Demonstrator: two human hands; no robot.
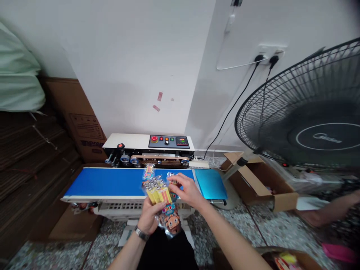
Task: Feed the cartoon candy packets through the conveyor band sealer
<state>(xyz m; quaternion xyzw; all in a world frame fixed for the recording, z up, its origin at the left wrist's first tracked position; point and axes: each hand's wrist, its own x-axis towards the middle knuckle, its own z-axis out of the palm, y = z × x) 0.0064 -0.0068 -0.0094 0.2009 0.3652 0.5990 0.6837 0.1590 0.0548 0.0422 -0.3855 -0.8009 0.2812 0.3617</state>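
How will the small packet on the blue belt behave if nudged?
The small packet lies flat on the blue belt, so it should slide, not roll. Its shiny clear film may be slippery, and its thin edges probably flop.

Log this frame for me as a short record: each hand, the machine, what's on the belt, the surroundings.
left hand: holds a bunch of clear packets with yellow sticks
right hand: fingers on a small packet beside the bunch
machine: white, with control panel, red button and lit display
belt: blue, one packet lying on it near the bunch
right side: black fan, open cardboard box
left side: stacked flattened cardboard
packet contents on belt: too small to tell
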